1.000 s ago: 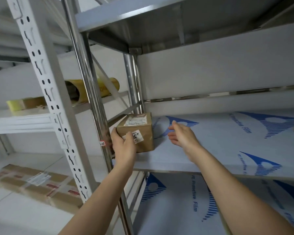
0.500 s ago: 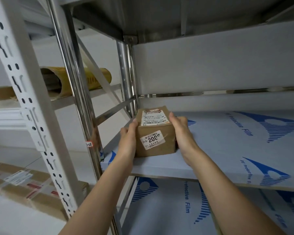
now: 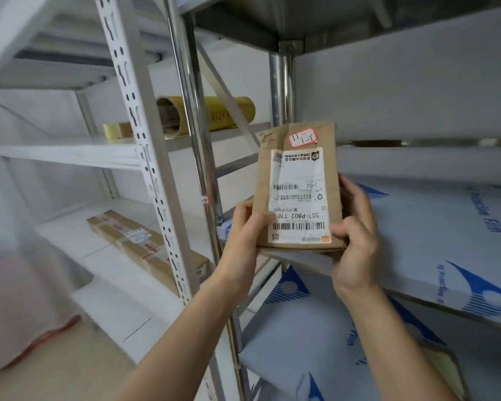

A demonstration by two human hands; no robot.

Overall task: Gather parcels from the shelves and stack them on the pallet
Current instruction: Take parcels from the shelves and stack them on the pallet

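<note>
A small brown cardboard parcel (image 3: 297, 186) with a white shipping label and a pink sticker is lifted off the steel shelf (image 3: 434, 227) and tipped up, its labelled face toward me. My left hand (image 3: 245, 235) grips its lower left edge, thumb on the label. My right hand (image 3: 356, 235) grips its right side, fingers curled round the edge. The shelf board beneath carries white film with blue print. No pallet is in view.
A chrome post (image 3: 191, 117) and a white perforated upright (image 3: 145, 157) stand just left of the parcel. The white rack at left holds a yellow roll (image 3: 214, 114), a tape roll (image 3: 115, 130) and a long taped carton (image 3: 145, 250). A lower steel shelf (image 3: 315, 342) lies below.
The parcel stood on the shelf with my left hand on it, then both hands clasped its sides. Now it is lifted off the shelf and tipped up toward me.
</note>
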